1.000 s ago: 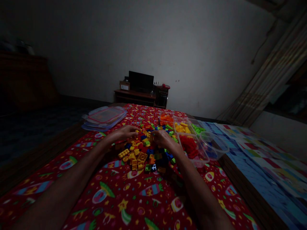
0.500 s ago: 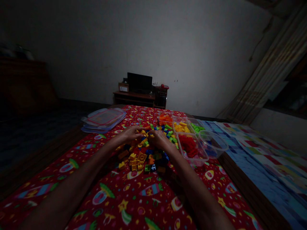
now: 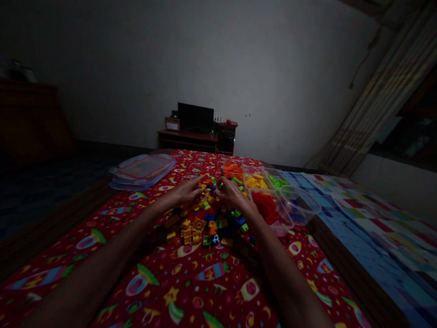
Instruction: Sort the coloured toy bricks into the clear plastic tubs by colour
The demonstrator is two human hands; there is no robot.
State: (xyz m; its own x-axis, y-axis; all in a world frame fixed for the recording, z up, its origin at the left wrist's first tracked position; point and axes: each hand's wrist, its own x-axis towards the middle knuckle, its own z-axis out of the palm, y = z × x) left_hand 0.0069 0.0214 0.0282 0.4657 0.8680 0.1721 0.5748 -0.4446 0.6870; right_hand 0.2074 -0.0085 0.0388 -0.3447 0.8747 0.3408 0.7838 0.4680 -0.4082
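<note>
A heap of small plastic building bricks (image 3: 201,223) in yellow, orange, blue, green and red lies on a red patterned cloth (image 3: 191,282). My left hand (image 3: 186,191) rests on the far left of the heap, fingers stretched toward the bricks. My right hand (image 3: 232,193) lies on the heap's far right side with its fingers spread over the bricks. In this dim light I cannot tell whether either hand holds a brick. Just right of my right hand stands a clear tub of red bricks (image 3: 269,205).
More clear tubs stand behind: orange bricks (image 3: 232,169), yellow bricks (image 3: 254,181), green bricks (image 3: 279,182) and one that looks nearly bare (image 3: 302,205). Stacked clear lids (image 3: 141,171) lie at the far left. A blue checked cloth (image 3: 375,237) covers the surface on the right.
Both hands have slid a little farther away over the heap, and their fingers have stretched out. The view has shifted slightly.
</note>
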